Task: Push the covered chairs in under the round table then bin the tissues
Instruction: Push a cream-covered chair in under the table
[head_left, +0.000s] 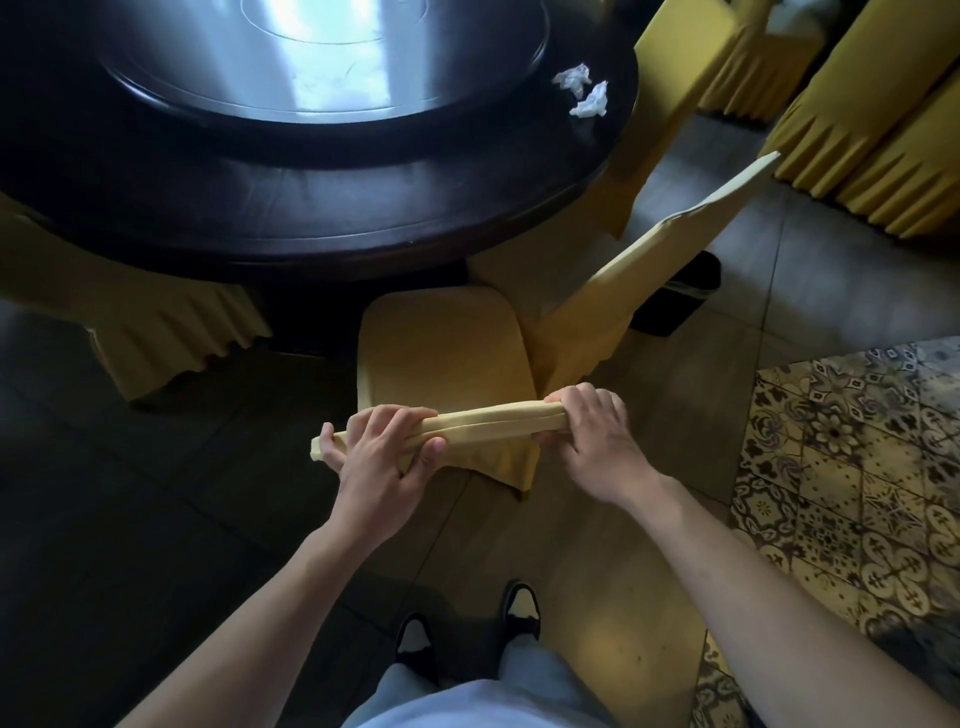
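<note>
Both hands, left hand (382, 452) and right hand (597, 431), fingers curled round top rail of yellow fabric-covered chair (447, 358), seat front just under near edge of dark round desk (332, 208). Two crumpled white tissues (582, 88) near far-right edge. Risk: neighbouring tilted yellow-covered chair (660, 249) snags during push.

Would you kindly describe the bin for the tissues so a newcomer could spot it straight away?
Start from the dark round wooden table and go to its right side, where two crumpled white tissues lie. Below them on the tiled floor, behind a tilted yellow-covered chair, stands a small black bin. It is the only black thing among yellow covers.
</note>
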